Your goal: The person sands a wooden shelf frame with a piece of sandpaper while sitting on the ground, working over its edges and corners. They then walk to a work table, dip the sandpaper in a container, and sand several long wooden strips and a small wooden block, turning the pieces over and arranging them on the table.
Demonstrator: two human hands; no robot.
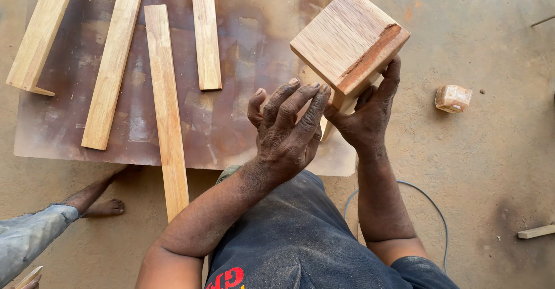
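Above both hands [324, 121], wooden block [347, 40]

Four planks [167, 104] on board [254, 46]; block [348, 40] right of them; small chunk [452, 98] farther right.

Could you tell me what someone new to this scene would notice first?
First, the wood block, held up near the top centre by both hands: the right hand grips it from below, the left hand beside it with fingers bent. Next, four planks lying on a brown board at upper left. A small offcut sits on the dirt floor at right.
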